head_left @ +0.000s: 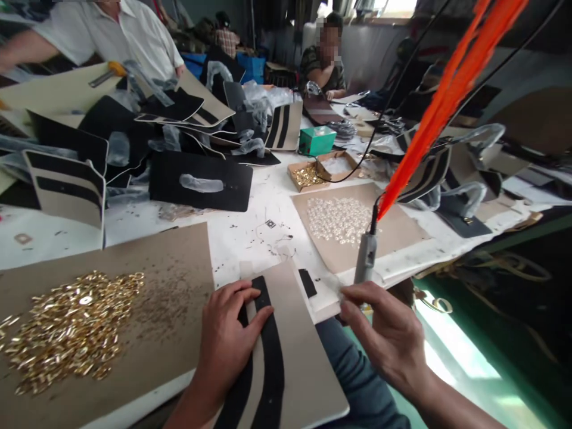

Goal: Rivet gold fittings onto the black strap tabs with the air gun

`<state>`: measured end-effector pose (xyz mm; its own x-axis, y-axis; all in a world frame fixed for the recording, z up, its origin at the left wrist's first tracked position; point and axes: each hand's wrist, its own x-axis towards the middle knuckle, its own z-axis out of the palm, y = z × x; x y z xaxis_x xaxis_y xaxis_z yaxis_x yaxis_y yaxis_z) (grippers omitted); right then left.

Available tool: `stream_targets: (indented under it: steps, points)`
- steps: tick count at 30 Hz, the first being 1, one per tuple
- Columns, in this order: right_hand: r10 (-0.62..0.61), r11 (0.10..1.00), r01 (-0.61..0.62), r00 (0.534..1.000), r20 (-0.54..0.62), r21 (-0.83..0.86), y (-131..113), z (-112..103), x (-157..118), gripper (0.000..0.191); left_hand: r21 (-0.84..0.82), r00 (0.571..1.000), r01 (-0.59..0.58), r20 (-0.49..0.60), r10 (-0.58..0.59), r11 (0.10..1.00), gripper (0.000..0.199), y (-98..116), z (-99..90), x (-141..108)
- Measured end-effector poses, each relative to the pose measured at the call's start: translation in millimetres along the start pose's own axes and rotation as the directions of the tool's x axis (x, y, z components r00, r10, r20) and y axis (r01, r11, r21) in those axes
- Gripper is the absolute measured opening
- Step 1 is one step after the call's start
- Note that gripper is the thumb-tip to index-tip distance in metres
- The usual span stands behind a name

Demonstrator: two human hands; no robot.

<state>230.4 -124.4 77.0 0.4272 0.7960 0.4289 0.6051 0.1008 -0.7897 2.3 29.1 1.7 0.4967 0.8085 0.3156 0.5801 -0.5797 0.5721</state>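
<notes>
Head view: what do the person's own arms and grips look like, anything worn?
The left grip and right grip are bare human hands; no gloves, rings or markings show. The left forearm and right forearm show no sleeve, watch or bracelet.

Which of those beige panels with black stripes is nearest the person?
The beige panel with two black stripes at bottom centre, under the person's bare left hand; the other striped panels sit farther back.

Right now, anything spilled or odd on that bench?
Some litter: dark scraps lie scattered on the white table beyond the striped panel under the left hand, and brownish bits are strewn on the brown sheet beside the gold pieces. Both look like stray debris.
</notes>
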Motion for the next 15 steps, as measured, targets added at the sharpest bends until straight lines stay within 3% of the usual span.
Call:
stream_targets:
  steps: [2,4,6,10,15]
  points:
    - [0.141,0.983,-0.156,0.98,-0.143,-0.095,23,-34,-2,0.015,0.002,0.999,-0.033,-0.022,0.033,0.999,0.022,-3,1.7,0]
    - [0.286,0.928,-0.334,0.923,-0.258,-0.165,59,-62,8,0.024,0.005,0.997,-0.058,-0.041,0.058,0.998,0.022,-6,2.8,0]
    - [0.361,0.878,-0.414,0.902,-0.235,-0.239,100,-82,27,0.035,0.008,0.996,-0.069,-0.05,0.069,0.998,0.022,-7,3.3,0]
    - [0.348,0.796,-0.333,0.935,-0.069,-0.506,160,-98,69,0.037,0.01,0.996,-0.071,-0.044,0.071,0.997,0.022,-8,2.9,1]
    - [0.365,0.764,-0.241,0.927,0.092,-0.599,182,-99,91,0.024,0.015,0.999,-0.04,-0.035,0.04,0.999,0.022,-5,1.9,2]
